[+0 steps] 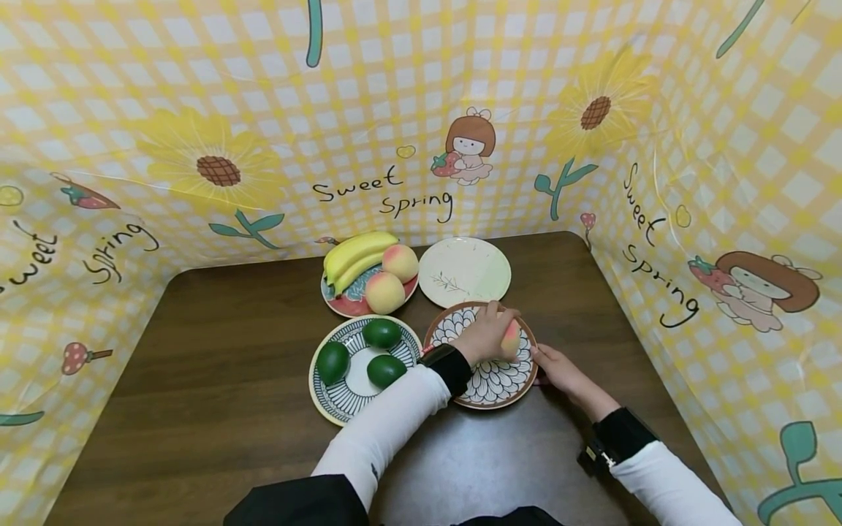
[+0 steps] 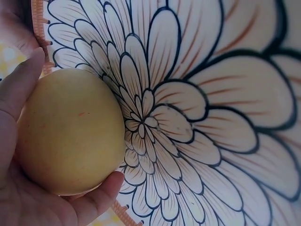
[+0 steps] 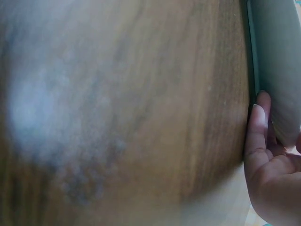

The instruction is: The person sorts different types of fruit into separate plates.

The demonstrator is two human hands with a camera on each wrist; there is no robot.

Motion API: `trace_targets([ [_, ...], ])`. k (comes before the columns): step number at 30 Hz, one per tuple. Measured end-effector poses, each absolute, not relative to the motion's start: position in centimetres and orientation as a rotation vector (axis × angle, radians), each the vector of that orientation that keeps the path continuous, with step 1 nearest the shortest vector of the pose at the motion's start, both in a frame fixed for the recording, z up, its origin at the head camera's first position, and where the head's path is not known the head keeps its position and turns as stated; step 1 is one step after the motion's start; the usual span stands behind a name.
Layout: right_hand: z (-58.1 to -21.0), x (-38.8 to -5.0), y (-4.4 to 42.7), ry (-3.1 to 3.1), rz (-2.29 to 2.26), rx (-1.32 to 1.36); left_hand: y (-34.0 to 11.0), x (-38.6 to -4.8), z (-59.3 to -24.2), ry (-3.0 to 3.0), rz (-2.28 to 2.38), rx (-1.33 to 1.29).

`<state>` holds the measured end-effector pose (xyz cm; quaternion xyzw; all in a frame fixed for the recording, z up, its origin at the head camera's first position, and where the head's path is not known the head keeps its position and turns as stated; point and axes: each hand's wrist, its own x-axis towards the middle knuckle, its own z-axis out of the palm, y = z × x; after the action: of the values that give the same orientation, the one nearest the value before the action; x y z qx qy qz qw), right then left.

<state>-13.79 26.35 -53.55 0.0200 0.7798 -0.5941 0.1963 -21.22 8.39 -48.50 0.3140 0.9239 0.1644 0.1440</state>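
My left hand (image 1: 485, 334) grips a peach (image 1: 510, 342) just over the brown-rimmed plate with a petal pattern (image 1: 495, 389). In the left wrist view the thumb and fingers curl round the yellowish peach (image 2: 70, 132); whether it touches the plate I cannot tell. At that plate's right edge, my right hand (image 1: 559, 367) pinches the rim. The right wrist view has its fingers (image 3: 256, 132) under the pale underside of the plate (image 3: 280, 56), beside the wooden tabletop. The thumb is mostly cut off there.
Left of the petal plate stands a striped plate (image 1: 319, 402) with three green oval fruits (image 1: 381, 333). Behind, a red plate (image 1: 346, 305) bears bananas (image 1: 358, 256) and two peaches (image 1: 385, 293). A cream plate (image 1: 465, 267) sits back right. Checked cloth walls (image 1: 368, 109) surround the table.
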Motion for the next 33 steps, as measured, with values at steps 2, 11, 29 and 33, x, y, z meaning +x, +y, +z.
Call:
trace_targets([
  [2, -53.6, -13.8, 26.4, 2.183, -1.668, 0.049, 8.3, -21.2, -48.5, 2.656, 0.492, 0.912],
  [11, -53.7, -13.6, 26.4, 2.179, -1.686, 0.042, 8.1, -21.3, -47.9, 2.644, 0.499, 0.941],
  [29, -53.6, -13.7, 26.4, 2.213, -1.645, 0.049, 2.4, -25.0, -40.0, 2.814, 0.642, 0.898],
  [33, -53.7, -13.8, 26.3, 2.213, -1.643, 0.075, -0.4, -26.4, -39.2, 2.839, 0.719, 0.818],
])
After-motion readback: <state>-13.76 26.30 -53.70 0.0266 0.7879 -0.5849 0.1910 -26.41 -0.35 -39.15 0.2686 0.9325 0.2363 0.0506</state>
